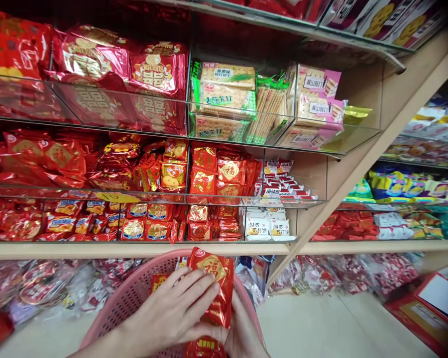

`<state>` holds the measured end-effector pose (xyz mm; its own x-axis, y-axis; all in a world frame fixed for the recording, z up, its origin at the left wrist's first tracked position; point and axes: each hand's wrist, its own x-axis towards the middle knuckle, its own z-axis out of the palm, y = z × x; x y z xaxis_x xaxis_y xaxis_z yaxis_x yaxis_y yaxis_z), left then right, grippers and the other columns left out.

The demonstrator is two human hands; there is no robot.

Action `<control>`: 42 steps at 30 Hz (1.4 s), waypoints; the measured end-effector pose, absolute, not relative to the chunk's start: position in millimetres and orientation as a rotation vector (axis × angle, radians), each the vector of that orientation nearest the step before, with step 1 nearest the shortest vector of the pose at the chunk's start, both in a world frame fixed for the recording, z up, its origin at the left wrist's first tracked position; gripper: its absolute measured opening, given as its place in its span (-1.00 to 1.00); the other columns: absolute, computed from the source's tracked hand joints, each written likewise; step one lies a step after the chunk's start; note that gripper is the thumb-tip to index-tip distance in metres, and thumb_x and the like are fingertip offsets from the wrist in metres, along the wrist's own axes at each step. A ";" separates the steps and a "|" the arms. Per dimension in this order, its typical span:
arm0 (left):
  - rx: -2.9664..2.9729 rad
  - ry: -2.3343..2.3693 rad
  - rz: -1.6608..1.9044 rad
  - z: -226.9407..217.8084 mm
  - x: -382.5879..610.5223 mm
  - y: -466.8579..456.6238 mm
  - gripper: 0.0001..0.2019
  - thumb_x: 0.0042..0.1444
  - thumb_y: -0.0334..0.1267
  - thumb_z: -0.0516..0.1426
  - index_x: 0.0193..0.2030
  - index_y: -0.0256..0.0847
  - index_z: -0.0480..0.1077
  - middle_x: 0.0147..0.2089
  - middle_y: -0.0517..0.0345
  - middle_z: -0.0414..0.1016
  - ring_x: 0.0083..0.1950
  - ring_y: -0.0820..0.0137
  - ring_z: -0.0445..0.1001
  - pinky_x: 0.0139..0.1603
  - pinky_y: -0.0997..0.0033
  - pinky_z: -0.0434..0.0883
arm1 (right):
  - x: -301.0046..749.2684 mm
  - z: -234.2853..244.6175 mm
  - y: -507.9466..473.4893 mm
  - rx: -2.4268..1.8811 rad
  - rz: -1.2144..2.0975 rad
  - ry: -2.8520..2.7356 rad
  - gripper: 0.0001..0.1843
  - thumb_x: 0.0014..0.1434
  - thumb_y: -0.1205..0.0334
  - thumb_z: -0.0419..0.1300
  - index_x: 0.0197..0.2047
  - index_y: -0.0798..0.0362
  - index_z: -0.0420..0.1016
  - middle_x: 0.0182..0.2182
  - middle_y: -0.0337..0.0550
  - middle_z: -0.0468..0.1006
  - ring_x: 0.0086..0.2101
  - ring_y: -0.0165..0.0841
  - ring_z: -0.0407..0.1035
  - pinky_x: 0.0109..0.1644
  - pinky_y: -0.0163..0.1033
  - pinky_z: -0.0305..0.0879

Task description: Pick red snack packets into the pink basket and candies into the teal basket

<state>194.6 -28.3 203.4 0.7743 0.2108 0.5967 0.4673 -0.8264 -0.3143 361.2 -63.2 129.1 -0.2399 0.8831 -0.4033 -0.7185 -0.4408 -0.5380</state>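
Between my two hands is a stack of red snack packets [223, 278], printed with a gold emblem. My left hand [179, 303] lies across its top and left side, fingers curled over the wrappers. Along the right side, my right hand [242, 325] grips the same stack, its fingers mostly hidden behind it. Both hands are over a pink perforated basket [121, 298]. Part of another red and gold packet [159, 281] shows inside the basket, left of the stack; my left hand and arm hide much of the interior.
Ahead stand clear-walled shelves holding red packets [231, 171], green-wrapped crackers [224, 99], pink cracker packs [315, 109] and white packets [267, 226]. A wooden shelf edge [224, 247] runs just beyond the basket. Bagged goods [45, 283] lie below; a red box [429, 308] sits at right.
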 end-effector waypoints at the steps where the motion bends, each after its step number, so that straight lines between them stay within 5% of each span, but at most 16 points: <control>1: -2.589 -0.551 -0.781 207.2 194.1 -29.5 -0.57 0.14 0.02 0.05 0.04 -0.21 0.37 0.02 0.17 0.49 0.07 0.33 0.32 0.18 0.27 0.19 | 360.7 128.4 -64.7 -0.822 1.875 -0.288 -0.53 0.06 -0.06 0.21 -0.01 0.01 0.47 -0.22 -0.14 0.62 -0.28 -0.36 0.48 -0.33 -0.30 0.46; 6: -2.966 -0.768 -0.734 230.0 190.3 -28.1 -0.78 0.15 -0.21 0.08 -0.05 -0.04 0.37 0.03 0.24 0.43 0.09 0.43 0.32 0.19 0.28 0.25 | 357.8 125.8 -71.3 -0.902 1.895 -0.286 -0.58 0.13 -0.02 0.16 -0.05 0.06 0.49 -0.30 -0.16 0.63 -0.39 -0.46 0.47 -0.37 -0.39 0.44; 12: -3.070 -0.832 -0.413 243.8 184.8 -16.1 -0.20 0.00 -0.13 0.21 0.34 -0.07 -0.07 0.33 0.03 0.15 0.33 0.21 0.11 0.27 0.06 0.21 | 351.0 122.9 -75.6 -0.940 1.929 -0.281 -0.51 0.16 -0.06 0.11 0.06 0.04 0.42 -0.20 -0.10 0.63 -0.36 -0.42 0.50 -0.43 -0.40 0.44; 17: -3.289 -1.058 -0.324 243.9 184.8 -9.1 -0.26 0.02 -0.10 0.19 0.32 0.07 -0.03 0.26 0.15 0.27 0.26 0.24 0.23 0.28 0.03 0.19 | 349.2 118.1 -78.6 -0.881 1.996 -0.274 -0.54 0.17 -0.04 0.11 0.03 0.05 0.45 -0.19 -0.09 0.64 -0.33 -0.41 0.52 -0.41 -0.40 0.46; 20: -3.406 -1.282 -0.463 243.2 183.7 -1.4 -0.29 -0.01 -0.01 0.20 0.28 0.13 0.03 0.29 0.16 0.21 0.30 0.20 0.17 0.30 0.01 0.17 | 349.9 117.7 -79.3 -0.847 1.994 -0.294 -0.56 0.18 -0.01 0.11 0.04 0.03 0.44 -0.16 -0.11 0.63 -0.31 -0.40 0.52 -0.38 -0.38 0.47; 27: -3.693 -1.709 -1.117 258.6 171.9 12.3 -0.32 0.04 -0.07 0.18 0.28 0.11 0.00 0.18 0.15 0.35 0.08 0.30 0.42 0.07 0.17 0.45 | 350.4 119.8 -75.6 -0.872 1.963 -0.302 -0.56 0.18 -0.04 0.08 0.06 -0.03 0.43 -0.12 -0.14 0.61 -0.24 -0.33 0.52 -0.38 -0.34 0.47; 33: -3.336 -1.312 -0.505 254.7 172.0 -6.5 -0.28 0.04 0.00 0.16 0.31 0.17 -0.05 0.31 0.16 0.18 0.30 0.16 0.16 0.30 -0.03 0.17 | 349.2 120.5 -75.0 -0.875 1.939 -0.295 -0.60 0.22 0.02 0.05 0.05 0.00 0.44 -0.15 -0.14 0.62 -0.31 -0.39 0.52 -0.41 -0.38 0.46; 42: -3.326 -1.156 -0.233 233.1 182.3 -15.3 -0.14 -0.07 -0.17 0.23 0.34 0.12 -0.12 0.30 0.14 0.16 0.30 0.13 0.13 0.30 -0.01 0.14 | 348.3 119.5 -76.8 -0.889 1.947 -0.273 -0.53 0.20 -0.05 0.07 0.06 0.06 0.43 -0.18 -0.10 0.63 -0.34 -0.39 0.52 -0.41 -0.37 0.46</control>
<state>182.3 -15.3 233.1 0.7851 0.6194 -0.0037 0.5694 -0.7193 0.3979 348.3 -76.8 119.5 -0.2901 0.8321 -0.4727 -0.6703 -0.5292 -0.5203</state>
